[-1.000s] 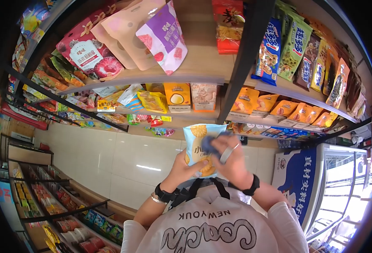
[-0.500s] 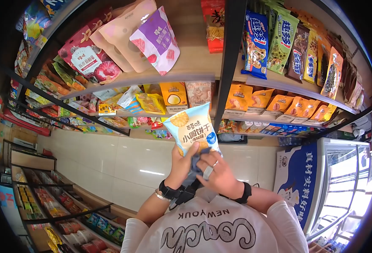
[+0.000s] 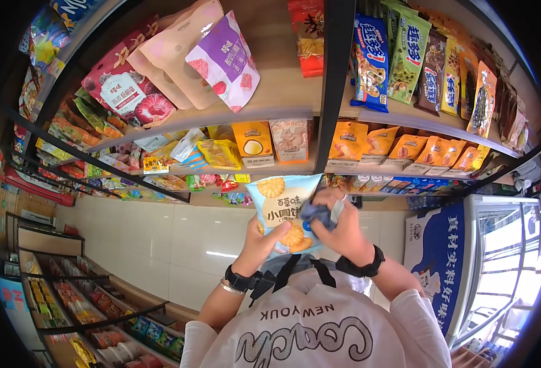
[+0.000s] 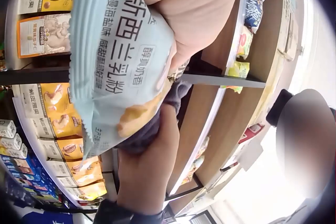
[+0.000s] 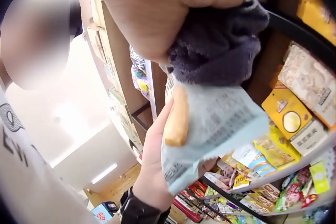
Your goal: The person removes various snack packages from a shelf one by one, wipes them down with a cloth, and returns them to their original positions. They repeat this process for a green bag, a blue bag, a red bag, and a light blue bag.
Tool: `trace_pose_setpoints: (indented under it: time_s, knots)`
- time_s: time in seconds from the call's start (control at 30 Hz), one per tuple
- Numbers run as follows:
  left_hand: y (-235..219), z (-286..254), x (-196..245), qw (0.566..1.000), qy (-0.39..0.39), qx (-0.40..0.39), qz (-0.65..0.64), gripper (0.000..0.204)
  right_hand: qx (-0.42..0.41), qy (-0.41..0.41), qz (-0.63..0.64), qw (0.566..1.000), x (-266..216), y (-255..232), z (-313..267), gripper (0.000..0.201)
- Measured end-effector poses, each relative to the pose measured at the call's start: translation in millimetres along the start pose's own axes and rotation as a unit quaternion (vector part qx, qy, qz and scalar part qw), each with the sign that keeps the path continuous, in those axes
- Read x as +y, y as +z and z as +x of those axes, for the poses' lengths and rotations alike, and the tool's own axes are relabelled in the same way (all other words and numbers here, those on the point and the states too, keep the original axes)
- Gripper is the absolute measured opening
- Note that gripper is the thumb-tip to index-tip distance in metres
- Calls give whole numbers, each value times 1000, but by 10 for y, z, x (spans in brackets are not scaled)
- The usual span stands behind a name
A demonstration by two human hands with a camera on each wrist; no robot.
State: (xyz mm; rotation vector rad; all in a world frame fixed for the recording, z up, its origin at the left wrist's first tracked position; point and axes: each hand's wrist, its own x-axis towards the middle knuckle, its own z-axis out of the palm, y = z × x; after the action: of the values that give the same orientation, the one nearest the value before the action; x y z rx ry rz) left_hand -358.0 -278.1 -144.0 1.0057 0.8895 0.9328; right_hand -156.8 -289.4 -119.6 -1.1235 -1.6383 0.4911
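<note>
**Light cracker bag held up and wiped in a narrow shop aisle**

The pale blue cracker bag (image 3: 284, 211) is held upright in front of the chest, just before the snack shelves (image 3: 270, 113); the left hand (image 3: 264, 240) grips its lower part, thumb across the front and fingers curled behind; the right hand (image 3: 338, 230) is bunched round a dark blue-grey cloth (image 3: 315, 213) and presses it against the bag's right side, near the upper edge.

In the left wrist view the bag (image 4: 118, 71) shows a puffed, creased film face, with the cloth (image 4: 152, 124) tucked behind it; it looks light, air-filled and soft, and the film is probably slick; the crackers inside would likely crumble under a hard squeeze, so the sealed bottom or side margins seem the safer places to hold, with only mild pressure from the cloth (image 5: 218, 43). The right wrist view shows the bag (image 5: 210, 129) bending under the hands, so it gives little support of its own.

Room is tight ahead: a dark shelf post (image 3: 328, 86) and stacked orange packets (image 3: 405, 153) stand just beyond the bag; a freezer cabinet (image 3: 472, 257) is close on the right; the tiled floor (image 3: 160, 239) to the left leaves the freest space.
</note>
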Motion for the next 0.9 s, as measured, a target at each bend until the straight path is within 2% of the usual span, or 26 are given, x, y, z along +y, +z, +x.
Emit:
trace_pose_setpoints:
  time_s: [0.13, 0.17, 0.27, 0.3, 0.37, 0.47, 0.5, 0.53, 0.6, 0.7, 0.77, 0.83, 0.9]
  knots:
    - [-36, 87, 27, 999, 0, 30, -34, 37, -126, 56, 27, 990, 69, -142, -343, 28]
    - [-28, 83, 96, 999, -25, 24, -36, 37, -138, 75, 15, 988, 95, -182, -385, 27]
    - [-52, 98, 74, 995, -44, -52, -70, 40, -62, 87, 12, 994, 219, -286, -314, 27]
    - [-20, 98, 75, 995, -44, -72, -58, 43, -59, 86, 3, 994, 204, -328, -253, 28]
    - [105, 110, 86, 993, -41, -110, -32, 50, -77, 85, 91, 989, 133, -341, -180, 29]
    - [314, 166, 97, 996, 0, -53, -77, 61, -68, 88, 173, 979, 140, -294, -193, 29]
    - [332, 241, 25, 995, 60, -62, -57, 66, -59, 88, 183, 977, 131, -285, -200, 29]
    - [361, 248, 21, 995, 69, -53, -55, 63, -50, 89, 193, 976, 122, -282, -195, 29]
    - [416, 236, 82, 995, 83, -34, -51, 57, -29, 66, 155, 985, 60, -265, -154, 28]
    - [345, 261, -3, 997, 63, -40, 21, 49, -3, 10, 83, 996, -31, -183, -144, 28]
    - [259, 245, -82, 999, 10, -43, 2, 46, 1, -5, 67, 998, -77, -85, -167, 30]
    - [153, 193, -77, 990, -19, -117, -83, 57, -3, -39, 31, 999, -117, -37, -143, 35]
    - [82, 186, -74, 976, 24, -198, -91, 64, -7, -74, -1, 997, -166, 14, -106, 38]
